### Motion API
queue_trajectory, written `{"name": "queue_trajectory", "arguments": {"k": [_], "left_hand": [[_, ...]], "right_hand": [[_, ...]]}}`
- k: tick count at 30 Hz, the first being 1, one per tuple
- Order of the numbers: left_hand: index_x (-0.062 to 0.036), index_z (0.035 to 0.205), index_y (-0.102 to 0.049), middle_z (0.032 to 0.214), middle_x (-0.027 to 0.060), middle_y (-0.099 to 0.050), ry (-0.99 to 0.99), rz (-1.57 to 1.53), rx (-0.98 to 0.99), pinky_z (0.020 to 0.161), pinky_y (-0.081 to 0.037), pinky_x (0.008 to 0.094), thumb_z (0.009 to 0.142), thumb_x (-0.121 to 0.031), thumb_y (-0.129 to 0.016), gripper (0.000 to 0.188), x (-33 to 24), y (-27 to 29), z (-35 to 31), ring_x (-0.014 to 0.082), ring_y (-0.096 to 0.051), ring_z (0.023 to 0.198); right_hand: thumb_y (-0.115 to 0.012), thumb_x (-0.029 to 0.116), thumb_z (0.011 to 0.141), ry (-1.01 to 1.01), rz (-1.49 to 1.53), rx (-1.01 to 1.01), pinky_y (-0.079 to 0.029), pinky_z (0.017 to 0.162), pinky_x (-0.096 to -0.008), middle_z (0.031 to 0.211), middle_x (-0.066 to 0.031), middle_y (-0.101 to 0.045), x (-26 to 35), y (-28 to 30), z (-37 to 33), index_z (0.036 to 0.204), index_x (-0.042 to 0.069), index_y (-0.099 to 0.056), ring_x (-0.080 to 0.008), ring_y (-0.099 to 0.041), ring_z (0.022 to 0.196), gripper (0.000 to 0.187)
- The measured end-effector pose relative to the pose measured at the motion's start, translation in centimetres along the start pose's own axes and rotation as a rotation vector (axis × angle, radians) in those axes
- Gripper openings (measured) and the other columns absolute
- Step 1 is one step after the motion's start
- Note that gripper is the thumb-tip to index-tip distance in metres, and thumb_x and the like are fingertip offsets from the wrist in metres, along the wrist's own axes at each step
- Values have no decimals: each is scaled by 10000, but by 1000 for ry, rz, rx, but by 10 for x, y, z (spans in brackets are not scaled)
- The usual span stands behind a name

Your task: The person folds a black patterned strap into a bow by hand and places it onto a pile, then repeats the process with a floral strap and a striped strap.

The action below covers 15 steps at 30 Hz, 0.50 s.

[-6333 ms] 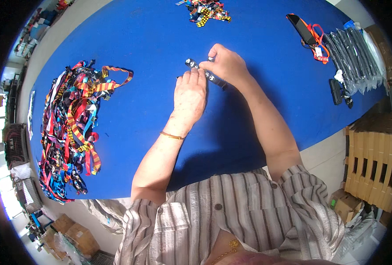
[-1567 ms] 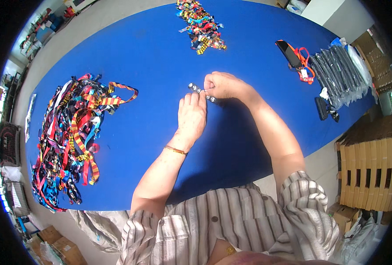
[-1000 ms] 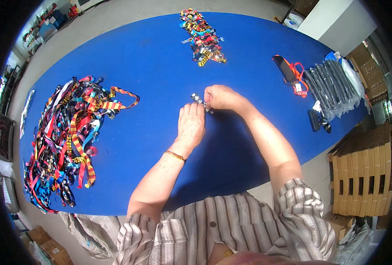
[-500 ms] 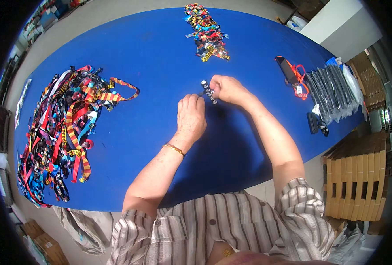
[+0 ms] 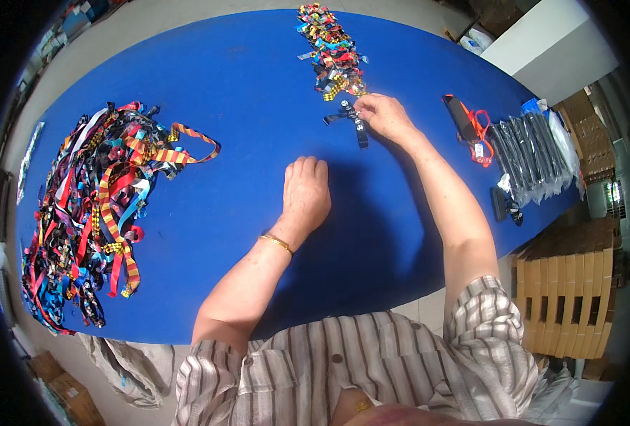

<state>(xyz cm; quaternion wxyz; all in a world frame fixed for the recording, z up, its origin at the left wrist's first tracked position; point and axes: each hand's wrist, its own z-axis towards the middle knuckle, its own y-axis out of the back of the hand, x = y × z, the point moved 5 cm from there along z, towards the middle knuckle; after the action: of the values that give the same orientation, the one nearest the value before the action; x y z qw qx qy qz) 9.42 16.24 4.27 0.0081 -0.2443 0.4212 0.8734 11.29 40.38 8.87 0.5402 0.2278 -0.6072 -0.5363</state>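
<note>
A black strap with white printed motifs (image 5: 361,131), bunched into a short knotted bundle with loose ends, lies at the near end of a row of colourful bundles. My right hand (image 5: 384,116) pinches it at its right side. Nearer to me, my left hand (image 5: 306,186) rests low over the blue table, fingers curled in and apart from the strap; nothing shows in it. The row of similar bundled straps (image 5: 332,50), in red, yellow, black and blue, runs away toward the far edge. On the left spreads a large tangled heap of patterned straps (image 5: 91,206).
The blue table (image 5: 229,92) has a rounded look at its edges. At its right lie flat plastic-wrapped black packs (image 5: 531,145), an orange strap with a dark piece (image 5: 464,117), and a small black item (image 5: 499,204). Stacked brown cardboard (image 5: 567,302) stands beyond the right edge.
My right hand has carried the black strap away from my left hand, forward to the near end of the row. My left hand has let go of it and stays about where it was.
</note>
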Motion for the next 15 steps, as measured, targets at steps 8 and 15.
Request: {"name": "queue_trajectory", "arguments": {"k": [8, 15], "left_hand": [[23, 1078, -582, 1125, 187, -577, 30, 11, 68, 958, -409, 459, 771, -19, -573, 311, 2, -3, 0, 346, -527, 1105], [24, 1093, -577, 1157, 187, -563, 49, 17, 112, 978, -395, 455, 762, -35, -587, 336, 1, -6, 1, 350, -509, 1133]], "right_hand": [[-637, 154, 872, 102, -262, -28, -433, 916, -430, 1036, -67, -694, 3, 6, 28, 994, 146, -706, -272, -614, 1051, 141], [-634, 158, 874, 126, -314, -88, -428, 918, -423, 1014, -57, -671, -3, 6, 53, 978, 154, -719, -259, -599, 1053, 135]]}}
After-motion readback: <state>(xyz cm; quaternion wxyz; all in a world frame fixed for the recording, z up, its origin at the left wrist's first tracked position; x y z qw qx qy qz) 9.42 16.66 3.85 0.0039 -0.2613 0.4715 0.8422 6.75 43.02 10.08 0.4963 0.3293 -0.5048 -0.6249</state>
